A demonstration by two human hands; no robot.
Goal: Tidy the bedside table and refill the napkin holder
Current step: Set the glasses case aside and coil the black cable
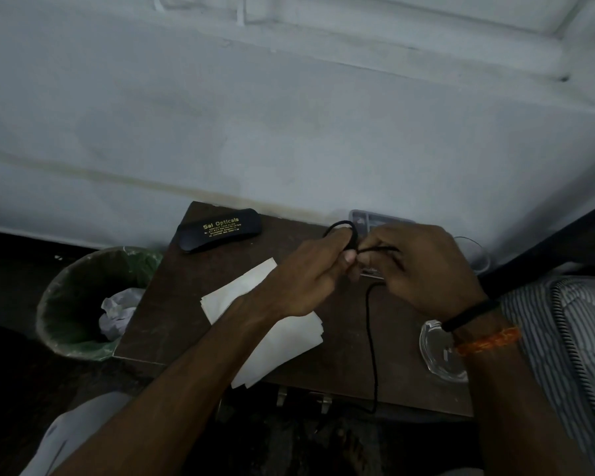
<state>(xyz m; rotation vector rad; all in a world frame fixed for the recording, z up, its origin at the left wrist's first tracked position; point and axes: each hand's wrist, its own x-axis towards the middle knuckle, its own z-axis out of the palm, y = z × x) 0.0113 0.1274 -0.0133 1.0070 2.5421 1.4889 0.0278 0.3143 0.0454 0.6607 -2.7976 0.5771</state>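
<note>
Dim room: a pale wall stands behind a small dark brown table (172, 304), seen from above by the person working at it.

Over the back of the table, both hands meet on a thin black cord (371, 338). One end makes a small loop (340, 228) that sticks up just past the fingertips. The rest drops from between the hands, runs toward the viewer across the tabletop and hangs over the front edge. So the cord's long axis runs from back to front, and its free length lies below and nearer than the fingers.

The left hand (310, 276) has fingers curled together, thumb pressed against the cord at the base of the loop. The right hand (426, 269) pinches the cord just beside it, fingertips touching those of the left. Both are closed on the cord. The right hand is nearer to the hanging length, so it looks better placed to draw up more cord for winding.

Outward from there: a stack of white napkins (282, 341) lies flat under the left forearm. A black glasses case (220, 233) with gold lettering sits at the back left corner. A clear plastic box (375, 219) sits behind the hands, mostly hidden. A clear glass dish (437, 355) sits at the right edge, under the right wrist. A bin (66, 304) with crumpled paper stands on the floor to the left. A striped bed (564, 338) lies to the right.
</note>
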